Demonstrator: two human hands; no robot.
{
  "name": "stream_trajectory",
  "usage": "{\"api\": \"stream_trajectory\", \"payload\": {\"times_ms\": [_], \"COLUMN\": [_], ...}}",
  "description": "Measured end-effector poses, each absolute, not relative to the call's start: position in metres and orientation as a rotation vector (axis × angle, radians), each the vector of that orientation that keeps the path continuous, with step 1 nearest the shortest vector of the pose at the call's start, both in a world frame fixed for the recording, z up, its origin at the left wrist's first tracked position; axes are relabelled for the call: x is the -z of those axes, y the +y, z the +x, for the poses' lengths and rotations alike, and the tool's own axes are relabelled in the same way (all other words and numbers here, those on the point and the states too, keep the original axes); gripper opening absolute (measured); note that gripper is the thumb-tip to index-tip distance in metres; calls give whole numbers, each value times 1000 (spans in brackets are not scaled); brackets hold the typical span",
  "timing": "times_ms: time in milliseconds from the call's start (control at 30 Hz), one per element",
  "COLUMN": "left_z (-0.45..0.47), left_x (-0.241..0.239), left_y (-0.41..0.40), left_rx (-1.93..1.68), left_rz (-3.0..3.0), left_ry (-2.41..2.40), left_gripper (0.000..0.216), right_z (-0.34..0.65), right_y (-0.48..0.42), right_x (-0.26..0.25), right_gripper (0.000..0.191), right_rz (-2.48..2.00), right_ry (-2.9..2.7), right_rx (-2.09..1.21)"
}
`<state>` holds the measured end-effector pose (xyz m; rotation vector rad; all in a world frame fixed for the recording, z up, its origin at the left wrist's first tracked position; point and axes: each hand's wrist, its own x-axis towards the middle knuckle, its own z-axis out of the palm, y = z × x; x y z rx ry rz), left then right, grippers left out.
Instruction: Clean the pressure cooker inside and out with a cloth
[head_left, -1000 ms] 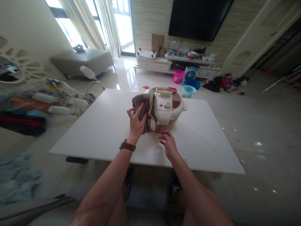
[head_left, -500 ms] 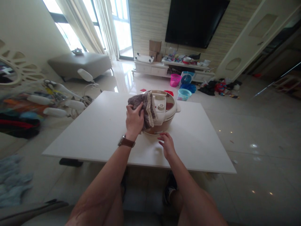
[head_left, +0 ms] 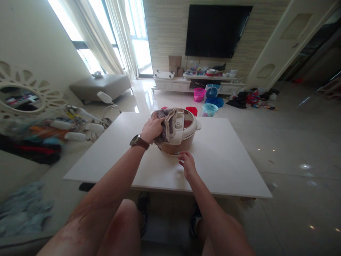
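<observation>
A rounded cream and brown electric cooker (head_left: pixel 176 147) stands upright on the white table (head_left: pixel 218 153). Its lid has a dial and a shiny, reflective window. My left hand (head_left: pixel 152 128), with a watch on the wrist, grips a folded brown and cream cloth (head_left: pixel 168 124) and presses it against the left side of the lid. Low at the cooker's front, my right hand (head_left: pixel 188 164) has its thumb and fingertips pinched together at the base. A small light piece shows at those fingertips, too small to name.
Beyond the table stand a pink basket (head_left: pixel 199 95), a light blue basket (head_left: pixel 209 110) and a low white TV cabinet (head_left: pixel 170 84). A lamp with several white shades (head_left: pixel 94 128) is to the left. My knees and shoes are below the table's near edge.
My left hand and the cloth have shifted over the lid's left side, with the hand now more sideways. The right hand stays at the base. The head view has tilted and turned slightly.
</observation>
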<state>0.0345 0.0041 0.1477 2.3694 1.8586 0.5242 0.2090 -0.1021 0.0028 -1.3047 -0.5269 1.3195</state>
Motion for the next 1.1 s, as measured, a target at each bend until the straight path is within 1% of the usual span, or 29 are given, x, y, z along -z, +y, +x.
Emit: {"api": "stream_trajectory", "payload": {"times_ms": [100, 233, 300, 367, 433, 500, 700, 800, 900, 1000, 1100], "left_z": [38, 23, 8, -7, -19, -26, -25, -24, -27, -27, -17], "left_x": [-132, -110, -106, -107, -110, -114, -133, -156, -187, -215, -229], "left_y": [-1, 1, 0, -5, -14, -23, -32, -27, -22, -19, -17], "left_rx": [-801, -1160, -1304, -1298, -1222, -1198, -1100, -1219, -1314, -1255, -1211], "left_rz": [2274, 1808, 1612, 1512, 1555, 1722, 2288, 2331, 2191, 2081, 2122], "left_ry": [1800, 1794, 1661, 1442, 1259, 1212, 1468, 1705, 1909, 2095, 2196], "left_gripper": [55, 50, 52, 60, 71, 72, 35, 18, 17, 17, 17], "right_z": [209, 211, 213, 215, 217, 218, 218, 218, 219, 219, 219], "right_y": [-102, -103, -103, -104, -104, -105, -108, -108, -109, -109, -108], "right_x": [-4, -3, -3, -5, -7, -9, -12, -11, -11, -10, -9], "right_gripper": [22, 22, 22, 22, 22, 22, 22, 23, 23, 24, 24], "right_rz": [-1295, -1269, -1268, -1268, -1267, -1265, -1249, -1241, -1235, -1232, -1228], "right_ry": [-530, -538, -540, -536, -532, -532, -526, -524, -526, -517, -512], "right_rx": [-1324, -1336, -1345, -1350, -1349, -1350, -1383, -1383, -1384, -1382, -1380]}}
